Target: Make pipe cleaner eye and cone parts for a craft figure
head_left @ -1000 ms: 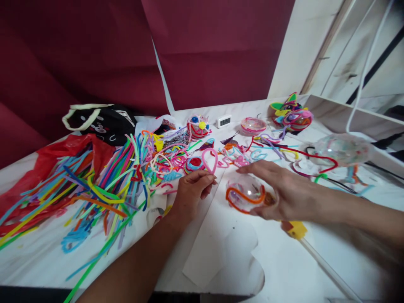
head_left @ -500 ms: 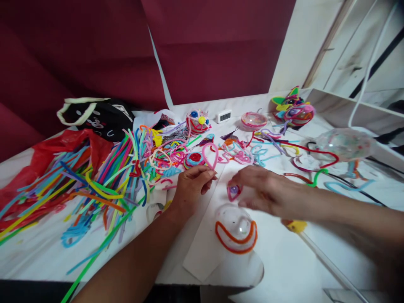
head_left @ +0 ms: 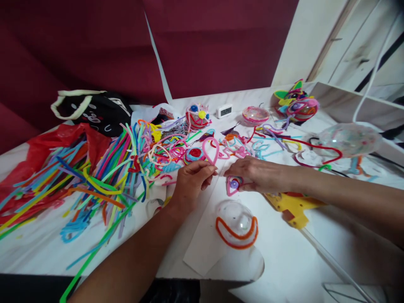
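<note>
My left hand [head_left: 197,179] is closed in a pinch on the base of a pink pipe-cleaner loop [head_left: 211,151], teardrop-shaped and held upright. My right hand [head_left: 254,173] reaches in from the right, fingers stretched out and thumb apart. It hovers over a smaller pink loop with a purple bead [head_left: 234,184] inside, lying on white paper; the thumb is at its right edge, and contact is hard to tell. Nearer to me, a clear plastic dome [head_left: 232,210] bears an orange pipe-cleaner crescent [head_left: 237,245]. Partly under my right forearm lies a yellow glue gun [head_left: 292,208] with a long clear glue stick.
Loose pipe cleaners [head_left: 107,176] cover the left side beside a red plastic bag [head_left: 38,145]. Behind stand a black bag [head_left: 101,115], a decorated ball [head_left: 198,115], a white digital clock [head_left: 224,111] and a pink-rimmed bowl [head_left: 255,115]. A clear bottle [head_left: 350,139] lies at right.
My right hand and forearm have moved slightly away from me, uncovering more of the glue gun and covering the green pipe cleaner. My left hand keeps its pinch on the pink loop.
</note>
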Tool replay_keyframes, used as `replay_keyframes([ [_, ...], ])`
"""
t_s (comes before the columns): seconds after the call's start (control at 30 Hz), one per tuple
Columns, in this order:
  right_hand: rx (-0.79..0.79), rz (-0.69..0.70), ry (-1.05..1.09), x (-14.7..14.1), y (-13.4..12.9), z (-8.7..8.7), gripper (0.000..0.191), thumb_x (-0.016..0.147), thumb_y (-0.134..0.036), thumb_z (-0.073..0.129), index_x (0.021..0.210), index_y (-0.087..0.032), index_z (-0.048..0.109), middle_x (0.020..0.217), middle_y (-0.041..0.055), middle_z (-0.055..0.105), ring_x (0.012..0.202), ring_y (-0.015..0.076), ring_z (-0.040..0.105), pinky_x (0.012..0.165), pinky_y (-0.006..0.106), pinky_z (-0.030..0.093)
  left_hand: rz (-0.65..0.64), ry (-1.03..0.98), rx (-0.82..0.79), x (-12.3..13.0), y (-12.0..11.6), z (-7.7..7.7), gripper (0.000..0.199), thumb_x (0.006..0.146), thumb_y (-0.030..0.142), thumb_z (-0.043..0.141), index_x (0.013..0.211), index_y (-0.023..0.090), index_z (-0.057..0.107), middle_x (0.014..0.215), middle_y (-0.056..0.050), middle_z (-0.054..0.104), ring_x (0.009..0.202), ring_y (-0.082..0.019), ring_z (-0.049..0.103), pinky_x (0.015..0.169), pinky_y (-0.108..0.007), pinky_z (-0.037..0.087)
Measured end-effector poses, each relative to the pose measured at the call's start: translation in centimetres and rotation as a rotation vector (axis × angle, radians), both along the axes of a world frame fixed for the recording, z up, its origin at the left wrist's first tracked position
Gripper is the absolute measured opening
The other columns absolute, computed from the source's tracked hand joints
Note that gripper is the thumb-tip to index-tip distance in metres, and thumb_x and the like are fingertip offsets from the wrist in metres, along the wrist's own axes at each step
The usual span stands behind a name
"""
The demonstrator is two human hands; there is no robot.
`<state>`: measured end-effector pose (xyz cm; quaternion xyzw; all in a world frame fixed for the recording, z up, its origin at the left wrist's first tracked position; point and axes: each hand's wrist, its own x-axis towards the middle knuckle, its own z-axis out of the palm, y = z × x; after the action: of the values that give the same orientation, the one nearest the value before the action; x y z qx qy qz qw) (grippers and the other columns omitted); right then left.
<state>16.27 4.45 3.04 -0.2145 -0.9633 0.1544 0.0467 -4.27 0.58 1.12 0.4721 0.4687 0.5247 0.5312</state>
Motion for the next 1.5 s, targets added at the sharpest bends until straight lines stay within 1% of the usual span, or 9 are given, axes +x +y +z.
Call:
replay_keyframes([
  [0.1,0.057,0.001,-0.025,0.0,-0.2,0.1,0.04,0.081,-0.018,0.056,0.121,-0.013,0.054,0.111,0.0138,0.062,0.106,0.0238,0.056,0.09,0.037,0.042,-0.005,-0.005,0.006,0.0,0.0,-0.1,0.008,0.068,0.024,0.068,0.065,0.017,0.068,0.054,0.002,0.058,0.045,-0.005,0.043,0.042,-0.018,0.03],
  [0.2,0.05,-0.007,-0.035,-0.1,-0.4,0.4,0.04,0.081,-0.019,0.057,0.121,-0.012,0.054,0.108,0.0138,0.062,0.101,0.0236,0.058,0.087,0.036,0.044,-0.009,-0.021,0.012,0.1,0.1,0.0,0.008,0.068,0.023,0.067,0.065,0.017,0.067,0.055,0.002,0.06,0.045,-0.005,0.044,0.042,-0.018,0.03],
  [0.47,-0.157,-0.123,-0.023,0.0,0.0,0.9,0.052,0.075,-0.021,0.064,0.124,-0.012,0.05,0.116,0.0122,0.058,0.098,0.0206,0.058,0.083,0.031,0.045,-0.005,-0.021,0.014,0.1,0.1,0.1,0.009,0.068,0.024,0.067,0.064,0.016,0.067,0.055,0.002,0.059,0.045,-0.005,0.044,0.041,-0.017,0.029],
  [0.57,-0.275,-0.161,-0.016,0.3,0.5,0.9,0.046,0.077,-0.02,0.062,0.121,-0.015,0.052,0.096,0.0062,0.062,0.08,0.0154,0.059,0.071,0.026,0.046,-0.006,-0.019,0.015,0.1,0.1,0.1,0.008,0.068,0.024,0.067,0.065,0.017,0.067,0.055,0.002,0.059,0.045,-0.005,0.044,0.04,-0.017,0.029],
  [0.63,-0.379,-0.179,0.027,0.5,0.9,0.9,0.044,0.078,-0.019,0.06,0.121,-0.016,0.052,0.084,0.0021,0.06,0.071,0.0126,0.057,0.064,0.023,0.046,-0.003,-0.027,0.019,0.1,0.1,0.1,0.008,0.068,0.024,0.066,0.064,0.017,0.066,0.056,0.002,0.06,0.045,-0.005,0.044,0.04,-0.018,0.028],
  [0.83,-0.807,-0.175,0.22,0.2,0.6,2.2,0.038,0.078,-0.026,0.061,0.115,-0.018,0.053,0.081,-0.0004,0.062,0.072,0.0117,0.059,0.065,0.023,0.048,0.008,-0.044,0.026,0.1,0.2,0.2,0.008,0.067,0.023,0.067,0.063,0.017,0.066,0.056,0.002,0.061,0.044,-0.005,0.044,0.04,-0.018,0.029],
  [0.97,-0.954,-0.122,0.182,-0.5,-0.5,3.5,0.026,0.08,-0.025,0.06,0.105,-0.017,0.058,0.082,0.0015,0.066,0.073,0.0119,0.062,0.067,0.024,0.049,0.007,-0.057,0.042,0.1,0.1,0.2,0.007,0.067,0.023,0.066,0.064,0.016,0.066,0.057,0.002,0.061,0.044,-0.005,0.044,0.04,-0.018,0.029],
  [1.2,-0.905,-0.077,0.032,-0.7,-1.0,2.7,0.018,0.08,-0.019,0.058,0.096,-0.012,0.062,0.081,0.0024,0.066,0.072,0.0117,0.061,0.067,0.022,0.049,0.0,-0.048,0.059,0.1,0.1,0.2,0.008,0.068,0.023,0.066,0.063,0.016,0.066,0.055,0.002,0.059,0.045,-0.005,0.044,0.04,-0.018,0.029],
  [1.5,-0.531,-0.035,-0.05,-0.5,-1.5,2.9,0.018,0.078,-0.013,0.056,0.092,-0.016,0.067,0.078,0.0,0.068,0.063,0.0093,0.057,0.058,0.018,0.044,0.007,-0.016,0.053,0.2,0.1,0.1,0.008,0.068,0.023,0.066,0.063,0.017,0.066,0.052,0.003,0.056,0.044,-0.005,0.044,0.04,-0.017,0.028],
])
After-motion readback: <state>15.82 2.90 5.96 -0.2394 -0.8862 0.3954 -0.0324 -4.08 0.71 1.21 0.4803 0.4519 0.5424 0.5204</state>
